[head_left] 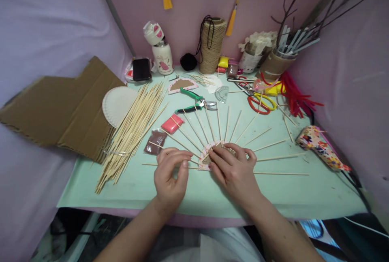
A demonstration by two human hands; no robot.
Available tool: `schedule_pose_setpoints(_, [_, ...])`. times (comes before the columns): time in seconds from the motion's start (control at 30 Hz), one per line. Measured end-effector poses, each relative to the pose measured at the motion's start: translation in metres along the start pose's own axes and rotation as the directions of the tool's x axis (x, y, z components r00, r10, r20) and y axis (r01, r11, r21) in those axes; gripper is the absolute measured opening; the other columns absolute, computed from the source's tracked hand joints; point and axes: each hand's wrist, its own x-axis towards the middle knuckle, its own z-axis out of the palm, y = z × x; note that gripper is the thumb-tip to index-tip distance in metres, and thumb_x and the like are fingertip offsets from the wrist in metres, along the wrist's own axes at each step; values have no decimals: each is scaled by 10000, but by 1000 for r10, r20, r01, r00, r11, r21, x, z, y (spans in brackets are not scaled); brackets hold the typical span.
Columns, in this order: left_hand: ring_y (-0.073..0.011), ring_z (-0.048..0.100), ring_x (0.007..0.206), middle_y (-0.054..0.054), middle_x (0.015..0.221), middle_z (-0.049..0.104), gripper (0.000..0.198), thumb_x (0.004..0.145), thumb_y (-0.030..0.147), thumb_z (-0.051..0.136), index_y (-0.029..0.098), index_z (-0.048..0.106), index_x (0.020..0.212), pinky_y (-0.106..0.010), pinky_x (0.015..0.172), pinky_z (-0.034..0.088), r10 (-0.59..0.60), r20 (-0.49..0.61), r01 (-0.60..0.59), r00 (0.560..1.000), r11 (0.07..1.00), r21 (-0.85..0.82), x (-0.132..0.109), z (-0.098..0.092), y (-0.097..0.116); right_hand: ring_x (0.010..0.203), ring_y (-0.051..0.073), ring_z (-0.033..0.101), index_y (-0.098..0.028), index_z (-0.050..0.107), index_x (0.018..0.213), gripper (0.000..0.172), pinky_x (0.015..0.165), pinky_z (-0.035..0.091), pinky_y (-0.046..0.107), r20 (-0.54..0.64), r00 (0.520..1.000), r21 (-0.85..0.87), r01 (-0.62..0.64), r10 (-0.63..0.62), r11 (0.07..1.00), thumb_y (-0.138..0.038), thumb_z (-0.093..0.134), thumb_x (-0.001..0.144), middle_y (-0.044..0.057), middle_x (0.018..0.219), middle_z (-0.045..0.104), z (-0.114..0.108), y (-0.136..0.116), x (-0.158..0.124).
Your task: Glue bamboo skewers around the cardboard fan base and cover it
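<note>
A small cardboard half-circle [201, 159] with a pink-and-white patterned rim lies near the table's front, with thin wooden sticks [219, 124] fanning out from it like rays. My right hand [235, 169] rests over its middle and right part, fingers bent down onto it and thumb at its lower edge, hiding much of it. Just left of the piece, my left hand [172, 173] is curled, thumb and forefinger close together around one slanting stick [154, 144] near its inner end. Another stick lies level along the base, partly behind the left hand.
A bundle of sticks [133, 132], a white paper plate [117, 106] and cut cardboard [60, 108] lie left. Green-handled pruning shears [197, 103] are beyond the fan, scissors [261, 104] farther right. A floral glue gun [319, 146] lies right. A twine spool [212, 45] stands behind.
</note>
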Motion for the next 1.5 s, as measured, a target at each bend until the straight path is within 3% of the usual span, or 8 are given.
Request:
schedule_pose_setpoints(0.6, [-193, 605, 887, -24, 886, 726, 145, 901, 143, 536, 223, 652, 864, -396, 845, 478, 22, 31, -24, 999, 998, 62, 4, 1, 3, 1056, 253, 579, -272, 740, 1010, 152, 910, 247, 447, -76, 997, 44, -6, 9, 999, -276, 611, 930, 13, 1047, 762, 1, 1, -1])
schedule_pose_setpoints(0.93, [-198, 606, 898, -31, 896, 727, 135, 910, 156, 533, 220, 642, 865, -415, 858, 477, -2, 50, -1, 999, 998, 59, 3, 1, 1, 1081, 253, 574, -255, 732, 1039, 169, 935, 256, 444, -51, 999, 33, 0, 2, 999, -300, 598, 947, 11, 1091, 759, 0, 0, -2])
schedule_pose_setpoints(1.07, [-198, 612, 909, -27, 888, 725, 129, 903, 162, 545, 226, 648, 858, -408, 865, 486, -9, 52, 7, 999, 999, 43, 10, -9, 2, 1086, 241, 579, -262, 730, 1046, 167, 950, 255, 442, -49, 999, 48, -9, 11, 999, -300, 601, 947, 10, 1090, 758, 0, 0, -2])
schedule_pose_setpoints(1.17, [-207, 631, 942, -38, 935, 725, 123, 892, 225, 562, 225, 680, 857, -387, 863, 496, -68, 85, 61, 994, 995, 80, 39, -28, 1, 1067, 234, 592, -263, 734, 1030, 173, 942, 264, 436, -73, 997, 50, 0, 3, 999, -302, 585, 953, 14, 1067, 763, 2, -1, -1])
schedule_pose_setpoints(1.27, [-214, 649, 901, -34, 954, 722, 169, 850, 317, 601, 226, 716, 934, -361, 824, 506, -250, 88, 228, 964, 951, 211, 96, -48, -14, 1038, 230, 603, -262, 739, 1000, 201, 928, 265, 434, -112, 994, 94, -2, 12, 996, -298, 543, 971, 12, 1031, 769, 4, -2, -1])
schedule_pose_setpoints(1.37, [-199, 638, 881, -25, 913, 712, 143, 797, 256, 639, 201, 722, 899, -339, 856, 493, -340, -21, 336, 940, 914, 227, 170, -58, -49, 1018, 235, 609, -273, 740, 991, 260, 919, 264, 439, -151, 988, 147, -9, 31, 989, -333, 487, 997, 6, 1020, 773, 5, -2, -1])
schedule_pose_setpoints(1.43, [-181, 631, 828, -28, 824, 678, 108, 757, 146, 671, 156, 699, 861, -331, 846, 493, -457, -157, 477, 876, 868, 137, 216, -57, -81, 1004, 241, 615, -280, 742, 967, 309, 912, 268, 444, -174, 984, 170, -12, 42, 985, -368, 449, 1010, -3, 1014, 776, 6, -3, 0])
schedule_pose_setpoints(1.5, [-173, 627, 787, -47, 805, 649, 100, 801, 126, 656, 109, 666, 899, -340, 788, 517, -479, -204, 505, 854, 858, 100, 252, -51, -111, 995, 247, 622, -286, 744, 948, 344, 900, 277, 447, -189, 980, 189, -18, 54, 982, -395, 425, 1016, -11, 1004, 780, 6, -3, 0])
